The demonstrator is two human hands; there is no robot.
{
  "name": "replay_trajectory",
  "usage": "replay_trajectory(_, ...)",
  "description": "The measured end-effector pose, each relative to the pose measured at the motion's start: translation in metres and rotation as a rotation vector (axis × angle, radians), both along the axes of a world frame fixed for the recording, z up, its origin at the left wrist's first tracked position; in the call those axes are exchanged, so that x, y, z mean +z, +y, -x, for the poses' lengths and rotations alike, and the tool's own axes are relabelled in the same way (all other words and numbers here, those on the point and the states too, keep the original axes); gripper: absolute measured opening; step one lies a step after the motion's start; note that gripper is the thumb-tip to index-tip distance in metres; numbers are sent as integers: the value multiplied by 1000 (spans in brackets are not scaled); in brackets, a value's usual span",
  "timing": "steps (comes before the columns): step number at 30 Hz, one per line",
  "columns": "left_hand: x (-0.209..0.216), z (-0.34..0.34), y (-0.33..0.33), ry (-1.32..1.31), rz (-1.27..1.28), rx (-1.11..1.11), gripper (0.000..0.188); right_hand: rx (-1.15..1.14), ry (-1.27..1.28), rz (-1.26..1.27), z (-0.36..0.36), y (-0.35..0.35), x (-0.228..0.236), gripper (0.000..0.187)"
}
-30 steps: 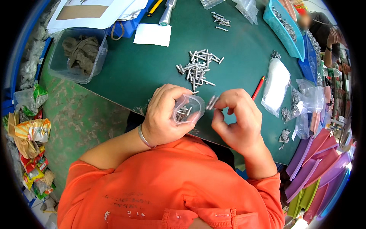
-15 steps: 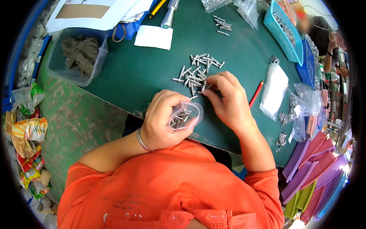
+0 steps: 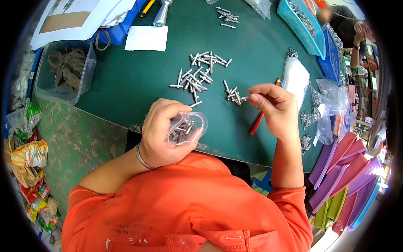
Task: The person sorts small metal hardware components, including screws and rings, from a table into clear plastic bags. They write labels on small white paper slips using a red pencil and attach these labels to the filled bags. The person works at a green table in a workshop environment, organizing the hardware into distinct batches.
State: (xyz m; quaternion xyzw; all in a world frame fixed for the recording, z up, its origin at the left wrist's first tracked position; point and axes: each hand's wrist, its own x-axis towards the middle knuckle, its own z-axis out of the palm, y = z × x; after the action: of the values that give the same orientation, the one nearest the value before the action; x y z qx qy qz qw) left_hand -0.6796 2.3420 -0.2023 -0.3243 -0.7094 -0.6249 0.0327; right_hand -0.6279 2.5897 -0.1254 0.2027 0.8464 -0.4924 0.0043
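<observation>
Left hand [image 3: 161,131] grips a clear cup [image 3: 203,126] of metal pins [image 3: 183,128]; right hand [image 3: 275,110] perhaps pinches a pin [image 3: 244,98] beside a pile [image 3: 234,96].

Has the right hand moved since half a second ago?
Yes: judged against the red pen, the right hand has moved right, away from the larger screw pile.

clear cup [image 3: 203,126]: grey metal pins [image 3: 183,129] inside | loose pile [image 3: 193,83] beyond | smaller cluster [image 3: 235,97] right
</observation>
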Motion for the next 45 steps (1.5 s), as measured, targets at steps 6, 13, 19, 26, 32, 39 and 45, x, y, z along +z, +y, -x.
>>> replay_trajectory(6,2,0,-1,-12,23,-17,50,151,68,-313,-2,3,-19,13)
replay_trajectory(13,2,4,-4,52,84,-63,53,213,166,-490,-1,-5,-28,12)
replay_trajectory(19,4,3,4,26,91,-19,52,259,351,-153,7,-39,21,18)
replay_trajectory(26,5,3,4,54,69,-11,51,345,333,-368,17,-24,3,16)
replay_trajectory(32,0,1,-1,31,-47,-20,48,470,82,-375,9,-20,-15,19)
replay_trajectory(39,2,2,0,41,-54,-20,50,503,252,-491,43,-34,-18,15)
replay_trajectory(45,2,3,0,59,-72,-12,50,430,185,-483,49,-33,-27,12)
